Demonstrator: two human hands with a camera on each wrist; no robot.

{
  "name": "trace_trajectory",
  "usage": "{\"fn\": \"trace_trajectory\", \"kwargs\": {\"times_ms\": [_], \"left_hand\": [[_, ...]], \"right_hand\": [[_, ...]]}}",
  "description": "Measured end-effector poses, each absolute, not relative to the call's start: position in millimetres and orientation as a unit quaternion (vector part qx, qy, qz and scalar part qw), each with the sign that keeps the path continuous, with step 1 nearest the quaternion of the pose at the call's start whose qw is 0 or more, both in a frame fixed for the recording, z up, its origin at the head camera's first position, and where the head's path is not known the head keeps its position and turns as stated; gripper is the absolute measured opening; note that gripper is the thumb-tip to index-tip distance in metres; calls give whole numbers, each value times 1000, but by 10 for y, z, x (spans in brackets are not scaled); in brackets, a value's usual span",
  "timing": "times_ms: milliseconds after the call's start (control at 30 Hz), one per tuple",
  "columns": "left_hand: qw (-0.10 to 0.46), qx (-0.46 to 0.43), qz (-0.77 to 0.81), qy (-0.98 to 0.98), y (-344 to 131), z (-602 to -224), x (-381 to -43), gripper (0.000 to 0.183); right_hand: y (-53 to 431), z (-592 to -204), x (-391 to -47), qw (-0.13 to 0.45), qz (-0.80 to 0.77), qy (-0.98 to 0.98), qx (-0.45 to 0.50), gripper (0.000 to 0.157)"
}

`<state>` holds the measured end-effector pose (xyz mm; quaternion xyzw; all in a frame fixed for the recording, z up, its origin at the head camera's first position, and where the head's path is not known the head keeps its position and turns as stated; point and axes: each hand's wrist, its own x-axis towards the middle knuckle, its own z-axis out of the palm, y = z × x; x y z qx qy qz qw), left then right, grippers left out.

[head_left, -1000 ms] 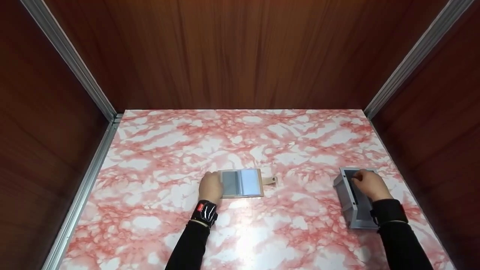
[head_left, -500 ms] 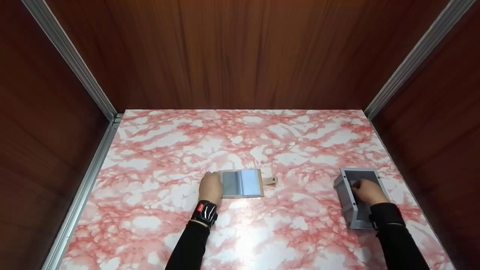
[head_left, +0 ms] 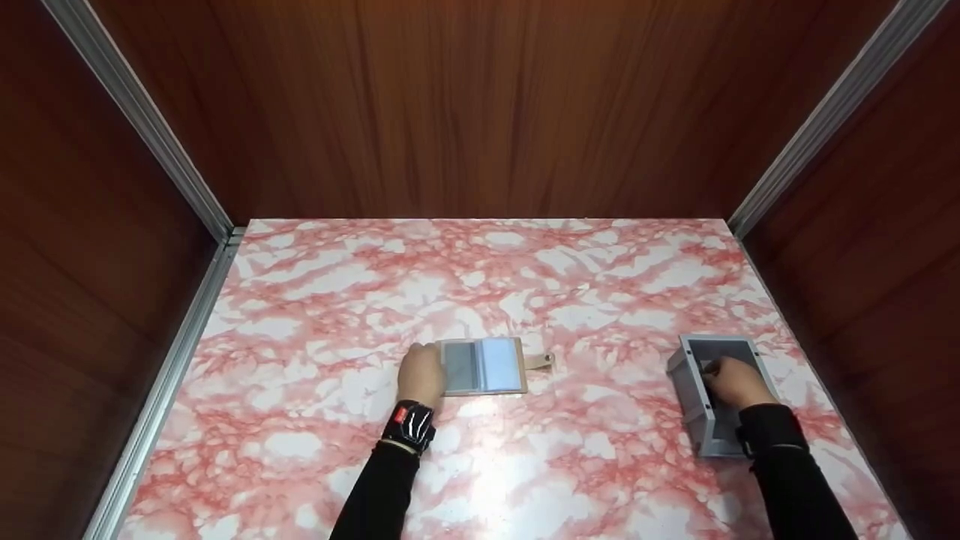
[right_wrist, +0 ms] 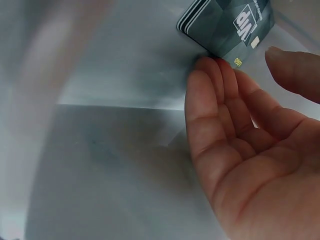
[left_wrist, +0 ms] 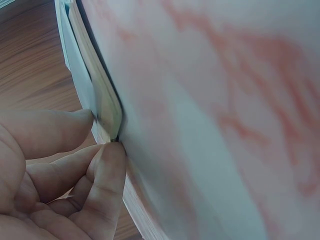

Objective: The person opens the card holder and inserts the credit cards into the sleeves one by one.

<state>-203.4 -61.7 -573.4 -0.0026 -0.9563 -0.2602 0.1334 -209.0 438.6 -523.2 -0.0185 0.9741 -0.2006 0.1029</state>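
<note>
In the head view a small card holder (head_left: 499, 365) lies spread on the table, clear sleeves facing up, its tan strap pointing right. My left hand (head_left: 420, 373) pinches its left edge; in the left wrist view the thumb is on the upper side and the fingers are at the edge below. My right hand (head_left: 739, 380) reaches inside a grey plastic bin (head_left: 694, 412). The right wrist view has a stack of black VIP cards (right_wrist: 225, 30) in that bin. The right fingertips touch the lower edge of the stack, while the thumb is held apart from it.
The table (head_left: 480, 277) has a red and white marbled top. Brown wood-grain panels (head_left: 480, 112) stand at the back and both sides, with metal rails (head_left: 161, 150) at the corners. The bin stands near the table's right edge.
My right hand has gone lower and slightly forward into the bin, uncovering more of its far end. The left hand and the card holder stay in place.
</note>
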Motion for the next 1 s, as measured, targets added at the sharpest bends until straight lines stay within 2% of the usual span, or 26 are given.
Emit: {"fn": "trace_trajectory", "kwargs": {"times_ms": [233,533,1000], "left_hand": [[136,-7,-281,-950,-630,-5735,-2031,12],[133,-3,-271,-953,-632,-5737,-2041,11],[135,-6,-278,-951,-627,-5742,-2035,10]], "right_hand": [[4379,-5185,-2093,105,-206,973,-2,34],[4385,-5160,-2098,102,-210,972,23,36],[4348,-5192,-2112,78,-218,973,4,16]]}}
